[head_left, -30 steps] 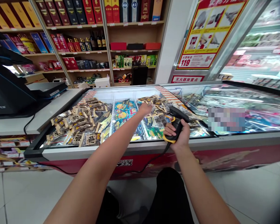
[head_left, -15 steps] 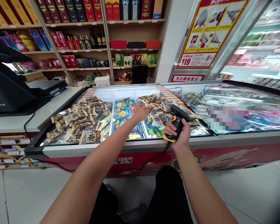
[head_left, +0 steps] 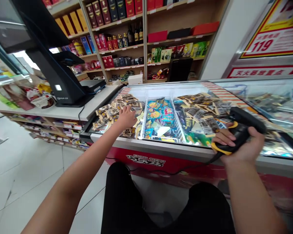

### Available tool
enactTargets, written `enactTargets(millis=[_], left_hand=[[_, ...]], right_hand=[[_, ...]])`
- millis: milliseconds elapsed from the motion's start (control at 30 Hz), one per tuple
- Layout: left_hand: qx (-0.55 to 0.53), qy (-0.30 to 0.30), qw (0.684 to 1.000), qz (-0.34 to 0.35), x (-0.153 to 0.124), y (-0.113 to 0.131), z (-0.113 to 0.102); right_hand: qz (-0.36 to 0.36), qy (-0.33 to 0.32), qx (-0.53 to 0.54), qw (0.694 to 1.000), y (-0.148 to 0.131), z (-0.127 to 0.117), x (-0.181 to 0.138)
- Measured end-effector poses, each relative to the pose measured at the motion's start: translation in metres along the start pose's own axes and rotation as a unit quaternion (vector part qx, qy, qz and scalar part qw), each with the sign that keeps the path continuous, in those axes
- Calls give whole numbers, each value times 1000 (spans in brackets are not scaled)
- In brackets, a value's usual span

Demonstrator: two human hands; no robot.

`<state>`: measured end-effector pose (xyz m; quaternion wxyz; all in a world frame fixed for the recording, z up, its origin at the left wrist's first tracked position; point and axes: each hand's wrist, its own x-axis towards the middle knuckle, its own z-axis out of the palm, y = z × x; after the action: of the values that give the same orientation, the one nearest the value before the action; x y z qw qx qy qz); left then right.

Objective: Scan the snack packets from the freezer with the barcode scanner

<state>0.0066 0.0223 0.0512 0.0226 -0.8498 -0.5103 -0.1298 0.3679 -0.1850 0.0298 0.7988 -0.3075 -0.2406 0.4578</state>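
Note:
My right hand (head_left: 244,144) is wrapped round a black and yellow barcode scanner (head_left: 236,131), held over the front rim of the chest freezer (head_left: 161,148). My left hand (head_left: 125,117) reaches into the freezer's left bin, fingers spread over the brown snack packets (head_left: 112,110). The middle bin holds blue packets (head_left: 158,115) and the right bin more dark packets (head_left: 200,109). A black cable (head_left: 161,170) hangs from the scanner along the freezer's red front.
A white counter (head_left: 63,112) on the left carries a black till screen (head_left: 61,81) and snack goods. Wooden shelves (head_left: 141,45) with boxes and bottles stand behind. A red and yellow poster (head_left: 273,42) hangs at the right. My dark trousers (head_left: 161,204) fill the bottom.
My left hand has moved left from the right bin across the blue packets to the left bin. The view has swung left and closer; the scanner stays in my right hand.

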Motion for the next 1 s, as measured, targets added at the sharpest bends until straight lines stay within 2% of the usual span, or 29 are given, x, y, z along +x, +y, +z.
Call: enactTargets(millis=[67, 100, 167, 233, 333, 433, 533, 633, 767, 1000], left_hand=[[3, -33, 999, 17, -10, -24, -13], [5, -30, 999, 26, -15, -34, -19], [16, 12, 999, 25, -25, -50, -28], [26, 65, 997, -11, -32, -63, -31], [2, 95, 992, -77, -40, -82, -25], [-52, 95, 992, -69, -45, -100, -11], [-90, 140, 983, -77, -48, -113, -2], [-90, 174, 975, -110, -51, -120, 0], [-107, 149, 976, -118, -53, -121, -1], [-144, 188, 964, -123, -54, -99, -5]], right_hand=[[-3, -9, -28, 1000, 3, 3, 2], [1, -12, -40, 999, 4, 5, 3], [12, -11, -59, 998, 8, 10, 5], [24, -6, -73, 997, 11, 15, 7], [32, 1, -81, 996, 15, 19, 8], [43, 38, -35, 998, 16, 20, 7], [59, 75, 2, 995, 16, 20, 6], [56, 42, -39, 997, 16, 21, 7], [67, 39, -72, 994, 16, 25, 7], [65, 5, -155, 986, 14, 31, 6]])
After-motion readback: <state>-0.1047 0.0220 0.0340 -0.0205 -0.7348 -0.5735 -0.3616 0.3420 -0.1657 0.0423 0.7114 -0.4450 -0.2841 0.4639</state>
